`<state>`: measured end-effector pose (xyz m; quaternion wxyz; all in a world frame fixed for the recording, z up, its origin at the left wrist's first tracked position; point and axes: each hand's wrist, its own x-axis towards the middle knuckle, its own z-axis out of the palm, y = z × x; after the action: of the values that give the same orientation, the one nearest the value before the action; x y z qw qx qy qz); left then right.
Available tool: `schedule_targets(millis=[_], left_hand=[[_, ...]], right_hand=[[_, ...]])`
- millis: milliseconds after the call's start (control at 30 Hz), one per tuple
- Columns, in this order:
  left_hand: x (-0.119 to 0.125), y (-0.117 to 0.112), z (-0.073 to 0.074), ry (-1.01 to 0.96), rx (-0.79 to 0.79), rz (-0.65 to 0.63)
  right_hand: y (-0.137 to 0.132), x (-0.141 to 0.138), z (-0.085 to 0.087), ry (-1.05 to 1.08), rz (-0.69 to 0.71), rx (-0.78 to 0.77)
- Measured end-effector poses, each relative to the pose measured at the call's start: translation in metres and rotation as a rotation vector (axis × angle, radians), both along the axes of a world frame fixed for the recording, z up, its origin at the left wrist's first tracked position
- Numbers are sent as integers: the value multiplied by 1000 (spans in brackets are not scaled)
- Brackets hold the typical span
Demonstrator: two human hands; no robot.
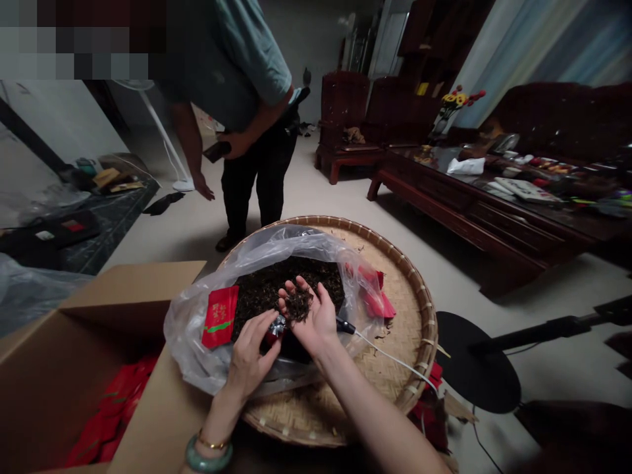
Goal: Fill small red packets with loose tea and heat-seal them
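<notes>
My left hand, with a jade bangle and a gold bracelet at the wrist, pinches a small red packet whose silvery mouth points up. Right beside it, my right hand is turned palm up and cupped around a small heap of dark dried tea leaves. Both hands are above a clear plastic bag spread open, full of loose tea. A flat red packet with a green stripe lies on the bag's left side. Under the bag is a round woven bamboo tray.
An open cardboard box holds many red packets at left. More red packets lie on the tray, near a black-ended white cable. A person stands beyond. A black stand base is right; a cluttered wooden table is behind.
</notes>
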<state>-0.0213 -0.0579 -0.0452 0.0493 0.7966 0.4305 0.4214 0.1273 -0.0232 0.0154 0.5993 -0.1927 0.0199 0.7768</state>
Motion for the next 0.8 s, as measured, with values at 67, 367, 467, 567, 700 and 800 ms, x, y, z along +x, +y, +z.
schedule_targets(millis=[67, 367, 467, 567, 700, 800], left_hand=[[0, -1, 3, 5, -4, -9], [6, -1, 13, 71, -45, 59], [6, 0, 14, 97, -45, 60], [6, 1, 14, 78, -14, 67], [7, 1, 15, 65, 34, 92], [10, 0, 18, 84, 35, 135]], right_hand=[[0, -1, 1, -15, -18, -5], [5, 13, -2, -99, -164, -32], [6, 19, -8, -115, -175, -34], [6, 20, -12, -111, -168, -59], [3, 19, -11, -91, -164, -115], [1, 18, -9, -87, -164, -126]])
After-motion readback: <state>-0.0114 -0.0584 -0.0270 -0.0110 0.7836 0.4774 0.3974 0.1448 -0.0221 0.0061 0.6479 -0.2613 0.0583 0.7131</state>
